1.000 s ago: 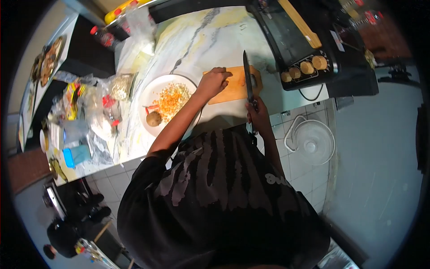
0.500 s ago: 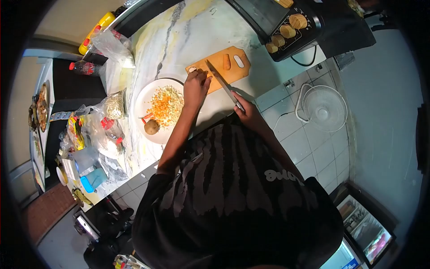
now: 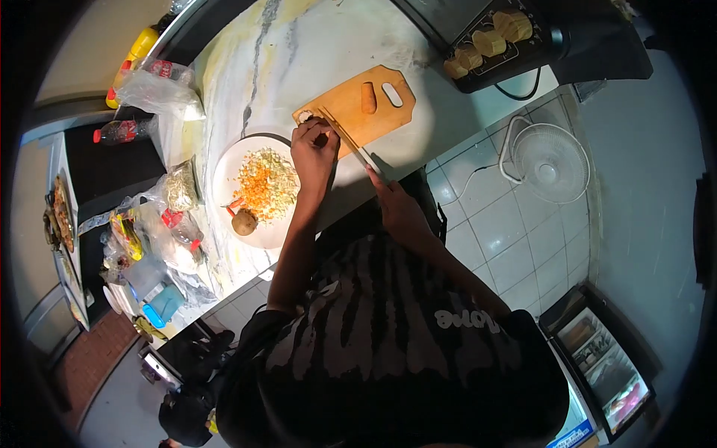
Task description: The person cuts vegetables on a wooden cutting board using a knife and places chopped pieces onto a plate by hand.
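A wooden cutting board (image 3: 385, 112) lies on the marble counter. My right hand (image 3: 399, 209) is closed round the handle of a knife (image 3: 347, 140), whose blade reaches over the board's left part. Beside the blade, at the board's left end, my left hand (image 3: 315, 145) has its fingers curled together; what they hold is too small to name. A small pale piece (image 3: 305, 116) shows just beyond those fingers. An orange-brown piece (image 3: 368, 98) lies near the board's handle hole. To the left, a white plate (image 3: 224, 173) bears chopped orange and pale bits (image 3: 261, 183), red chillies and a round brown item (image 3: 244, 222).
Plastic bags (image 3: 160, 93), bottles (image 3: 119, 132) and a blue-lidded container (image 3: 163, 305) crowd the counter's left. A black appliance with wooden knobs (image 3: 489, 42) stands at the upper right. A fan (image 3: 549, 164) is on the tiled floor. Another person (image 3: 183, 414) is at the lower left.
My left hand has moved from the board's middle to its left end. The knife, upright in view a second ago, now slants to the upper left beside it. The camera view has shifted too.
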A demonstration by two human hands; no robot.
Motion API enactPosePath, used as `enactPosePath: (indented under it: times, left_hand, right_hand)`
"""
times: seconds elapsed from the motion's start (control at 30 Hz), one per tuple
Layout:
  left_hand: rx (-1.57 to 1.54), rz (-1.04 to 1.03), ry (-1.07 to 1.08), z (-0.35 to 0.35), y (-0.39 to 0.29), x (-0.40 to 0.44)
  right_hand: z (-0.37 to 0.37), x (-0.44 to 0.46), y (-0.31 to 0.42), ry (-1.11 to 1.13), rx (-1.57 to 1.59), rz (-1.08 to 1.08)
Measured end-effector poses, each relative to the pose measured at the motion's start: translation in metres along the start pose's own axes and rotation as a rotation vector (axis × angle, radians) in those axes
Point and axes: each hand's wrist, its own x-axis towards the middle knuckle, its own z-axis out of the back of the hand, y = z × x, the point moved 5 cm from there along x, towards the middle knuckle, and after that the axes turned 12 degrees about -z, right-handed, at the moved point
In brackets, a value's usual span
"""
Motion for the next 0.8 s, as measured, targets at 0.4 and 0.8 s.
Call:
enactPosePath:
  times: [0.4,0.8]
  left_hand:
    - [0.063,-0.083,0.155,0.001,-0.010,0.011]
    - [-0.045,-0.079,0.186,0.003,-0.006,0.014]
  right_hand:
    - [0.006,0.002,0.004,-0.098,0.095,0.083]
    - [0.020,0.026,0.006,0.011,0.042,-0.030]
